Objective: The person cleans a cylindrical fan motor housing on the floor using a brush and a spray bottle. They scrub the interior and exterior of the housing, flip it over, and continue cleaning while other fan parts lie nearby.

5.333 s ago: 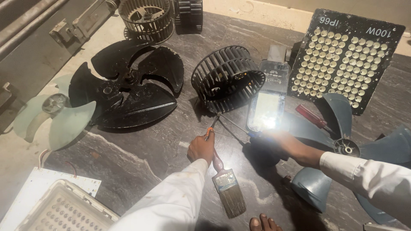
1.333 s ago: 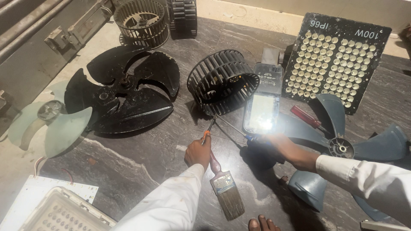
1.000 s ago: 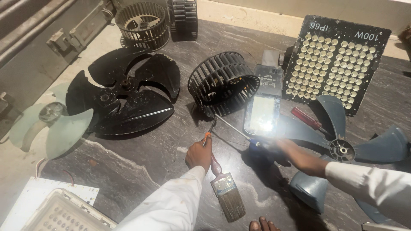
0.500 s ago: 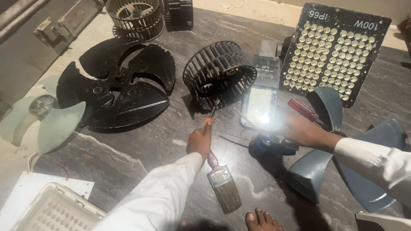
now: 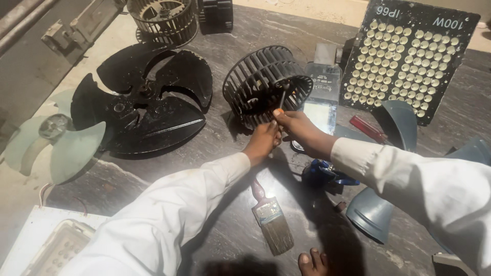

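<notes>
Both hands now up at the blower wheel (image 5: 267, 84), right hand (image 5: 299, 130) grip tight on a screwdriver (image 5: 282, 99).

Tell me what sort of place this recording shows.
Probably a repair workshop for fans and electrical fittings: a black blower wheel under both hands, a loose black fan blade, an LED floodlight panel and a paintbrush lie spread on a dark stone surface.
</notes>
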A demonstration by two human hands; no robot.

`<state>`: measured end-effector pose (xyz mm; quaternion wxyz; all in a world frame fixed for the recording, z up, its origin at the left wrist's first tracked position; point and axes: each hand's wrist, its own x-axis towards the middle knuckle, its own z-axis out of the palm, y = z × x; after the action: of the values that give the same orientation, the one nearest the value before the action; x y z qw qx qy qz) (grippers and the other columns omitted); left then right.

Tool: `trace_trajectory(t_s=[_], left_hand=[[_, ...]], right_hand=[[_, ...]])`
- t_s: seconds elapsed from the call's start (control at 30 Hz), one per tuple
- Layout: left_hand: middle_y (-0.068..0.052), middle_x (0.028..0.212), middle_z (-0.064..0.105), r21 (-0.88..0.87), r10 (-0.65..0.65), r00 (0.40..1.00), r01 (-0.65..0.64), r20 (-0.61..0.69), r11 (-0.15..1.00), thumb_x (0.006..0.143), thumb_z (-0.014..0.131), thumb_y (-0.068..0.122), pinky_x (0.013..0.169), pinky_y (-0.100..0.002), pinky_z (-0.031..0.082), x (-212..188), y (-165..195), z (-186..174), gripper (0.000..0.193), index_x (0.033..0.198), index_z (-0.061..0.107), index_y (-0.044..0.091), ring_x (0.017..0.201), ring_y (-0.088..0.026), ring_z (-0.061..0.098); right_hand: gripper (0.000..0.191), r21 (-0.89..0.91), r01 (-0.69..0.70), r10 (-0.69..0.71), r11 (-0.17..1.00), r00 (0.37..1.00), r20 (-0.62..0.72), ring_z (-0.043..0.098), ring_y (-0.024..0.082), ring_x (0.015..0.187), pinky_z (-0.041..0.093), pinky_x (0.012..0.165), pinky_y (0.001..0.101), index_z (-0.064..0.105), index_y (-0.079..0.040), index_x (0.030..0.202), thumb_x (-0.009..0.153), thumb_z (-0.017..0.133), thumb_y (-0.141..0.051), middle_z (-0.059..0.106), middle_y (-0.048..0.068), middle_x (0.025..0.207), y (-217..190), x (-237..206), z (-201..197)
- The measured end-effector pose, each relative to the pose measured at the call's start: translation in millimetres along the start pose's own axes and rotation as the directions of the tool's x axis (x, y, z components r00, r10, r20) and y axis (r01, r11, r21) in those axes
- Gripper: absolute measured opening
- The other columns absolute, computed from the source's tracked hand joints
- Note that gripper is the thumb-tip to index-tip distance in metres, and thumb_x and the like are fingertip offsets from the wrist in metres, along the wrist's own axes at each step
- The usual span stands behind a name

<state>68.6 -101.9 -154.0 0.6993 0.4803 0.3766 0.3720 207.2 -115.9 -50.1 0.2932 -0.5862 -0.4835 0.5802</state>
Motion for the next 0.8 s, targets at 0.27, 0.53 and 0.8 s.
trace_trajectory(t_s=[0.27,0.53,0.8], left_hand=[[-0.006,0.087,0.069,0.984,-0.073,0.993,-0.085,0.098,0.157,0.108,0.047,0.034,0.069,-0.035,0.050,-34,55,-21,0.029,0.111,0.068,0.014,0.073,-0.018,0.063],[-0.020,0.155,0.035,0.807,0.522,0.623,-0.371,0.583,-0.459,0.087,0.076,0.031,0.113,-0.067,0.032,-12,129,-47,0.081,0.155,0.031,0.026,0.143,-0.042,0.036],[-0.028,0.161,0.014,0.886,0.454,0.845,0.050,-0.284,0.462,0.080,0.089,0.036,0.110,-0.071,0.023,33,117,-77,0.118,0.154,-0.001,0.052,0.146,-0.056,0.018]], right_hand=[[0.034,-0.240,-0.183,0.157,0.953,0.980,-0.124,0.069,0.024,0.076,0.055,0.066,0.0370,0.071,0.004,0.104,0.102,0.058,-0.028,0.072,0.014,0.089,31,49,-17],[0.037,-0.470,-0.109,0.096,0.876,0.994,-0.052,0.068,0.027,0.073,0.059,0.064,0.0427,0.066,0.006,0.105,0.102,0.059,-0.030,0.067,0.018,0.088,57,61,-21],[0.036,-0.805,0.169,-0.369,0.569,0.927,-0.067,0.068,0.043,0.100,0.054,0.088,0.0497,0.070,0.001,0.112,0.096,0.063,-0.030,0.071,0.024,0.107,100,91,-16]])
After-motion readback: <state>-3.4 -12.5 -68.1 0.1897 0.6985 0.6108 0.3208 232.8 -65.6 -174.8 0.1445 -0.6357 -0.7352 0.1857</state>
